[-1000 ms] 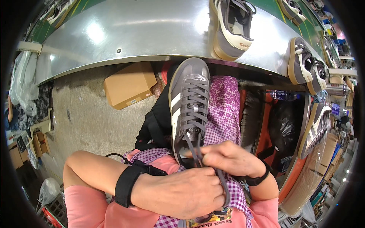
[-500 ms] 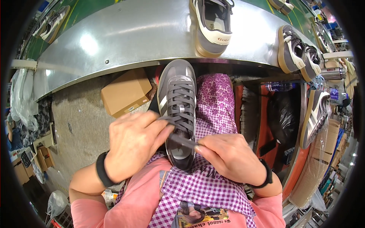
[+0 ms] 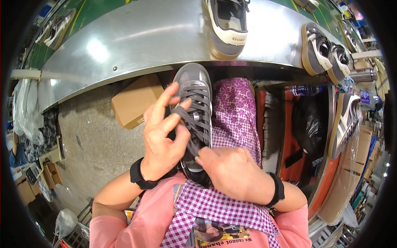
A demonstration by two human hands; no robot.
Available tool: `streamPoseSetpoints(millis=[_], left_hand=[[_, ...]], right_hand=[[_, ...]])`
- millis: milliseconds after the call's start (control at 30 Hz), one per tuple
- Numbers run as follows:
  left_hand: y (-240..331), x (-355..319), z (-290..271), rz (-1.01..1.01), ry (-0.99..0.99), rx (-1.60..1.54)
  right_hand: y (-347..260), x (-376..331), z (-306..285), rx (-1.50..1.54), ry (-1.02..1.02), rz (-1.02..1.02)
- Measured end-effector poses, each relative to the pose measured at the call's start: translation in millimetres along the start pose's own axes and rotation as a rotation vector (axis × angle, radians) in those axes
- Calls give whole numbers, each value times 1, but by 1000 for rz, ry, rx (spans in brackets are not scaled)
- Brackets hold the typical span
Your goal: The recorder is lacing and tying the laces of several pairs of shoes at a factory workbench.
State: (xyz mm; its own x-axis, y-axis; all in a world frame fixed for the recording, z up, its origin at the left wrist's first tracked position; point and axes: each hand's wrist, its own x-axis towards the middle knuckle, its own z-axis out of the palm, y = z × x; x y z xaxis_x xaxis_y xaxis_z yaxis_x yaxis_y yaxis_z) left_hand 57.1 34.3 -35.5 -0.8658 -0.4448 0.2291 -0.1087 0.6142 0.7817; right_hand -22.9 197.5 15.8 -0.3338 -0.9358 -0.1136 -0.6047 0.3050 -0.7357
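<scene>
A grey sneaker (image 3: 192, 80) with pale side stripes lies on my lap, its toe pointing away toward the metal table edge. Grey shoelace (image 3: 200, 100) criss-crosses up its front. My left hand (image 3: 162, 134) is over the shoe's left side, some fingers stretched forward, with a lace end looped about them and gripped. Close to the shoe's opening, my right hand (image 3: 229, 167) pinches a lace end between thumb and fingers. Both hands partly cover the shoe's ankle end.
Ahead runs a shiny metal table edge (image 3: 136, 41) with another sneaker (image 3: 226, 35) on it. More sneakers (image 3: 320, 53) stand at the right, and one (image 3: 345, 124) leans lower down. A cardboard box (image 3: 134, 103) lies left of my knees; a black bag (image 3: 308, 124) is at the right.
My left hand has turned upright and moved forward and right, its fingers opening out with lace around them. My right hand has shifted left, closer to the left hand.
</scene>
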Motion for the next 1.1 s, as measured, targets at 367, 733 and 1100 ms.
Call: streamPoseSetpoints(millis=[367, 733, 1100], left_hand=[[32, 5, -46, 93, -325, -17], [-21, -39, -6, -81, -404, 25], [-37, 81, -47, -181, 14, -345]], right_hand=[[16, 14, -23, 80, 123, 26], [46, -8, 42, 326, 60, 126], [94, 87, -81, -53, 837, 88]])
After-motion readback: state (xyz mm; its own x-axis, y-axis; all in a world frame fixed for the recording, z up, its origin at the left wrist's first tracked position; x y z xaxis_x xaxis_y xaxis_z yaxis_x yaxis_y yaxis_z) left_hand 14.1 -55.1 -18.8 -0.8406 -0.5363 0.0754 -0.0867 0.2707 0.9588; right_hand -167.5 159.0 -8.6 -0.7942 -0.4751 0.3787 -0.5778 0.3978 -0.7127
